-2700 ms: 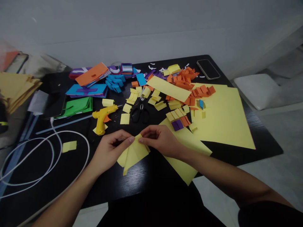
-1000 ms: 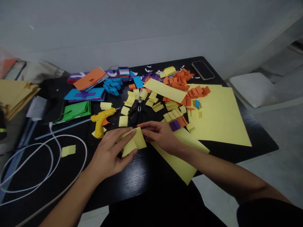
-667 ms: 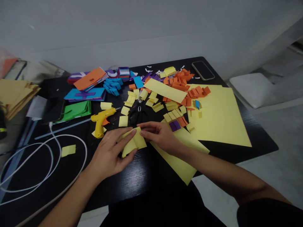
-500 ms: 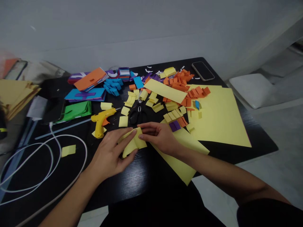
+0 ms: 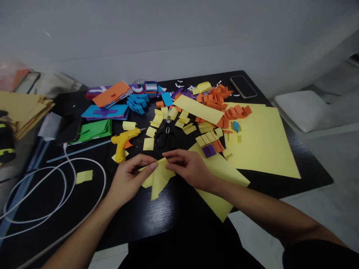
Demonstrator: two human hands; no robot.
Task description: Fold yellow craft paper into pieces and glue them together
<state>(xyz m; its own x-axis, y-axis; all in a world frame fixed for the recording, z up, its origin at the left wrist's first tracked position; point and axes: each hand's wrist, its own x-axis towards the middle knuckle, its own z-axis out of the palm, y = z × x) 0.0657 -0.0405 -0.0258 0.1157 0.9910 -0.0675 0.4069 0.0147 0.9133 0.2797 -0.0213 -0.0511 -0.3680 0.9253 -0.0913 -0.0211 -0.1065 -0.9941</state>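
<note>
Between my hands, low over the near part of the black table, is a folded piece of yellow paper (image 5: 159, 180) with several creased flaps. My left hand (image 5: 131, 175) pinches its upper left with thumb and fingers. At its upper right corner, my right hand (image 5: 188, 166) grips it between thumb and fingertips. Just beyond lie black-handled scissors (image 5: 167, 138), blades pointing away. A yellow glue gun (image 5: 123, 144) rests left of them, nozzle to the right. Small folded yellow paper pieces (image 5: 148, 144) are scattered around the scissors.
Large yellow sheets (image 5: 263, 142) cover the table's right side, with a phone (image 5: 243, 86) behind. Orange folded pieces (image 5: 215, 99) lie heaped at the back. Blue paper (image 5: 105, 111) and green paper stacks (image 5: 95, 130) sit at the left, near a coiled white cable (image 5: 104, 175).
The yellow paper has been tilted, and a flap now hangs toward me. My left fingers have drawn back from lying across it to a pinch at its top edge. The view has shifted slightly.
</note>
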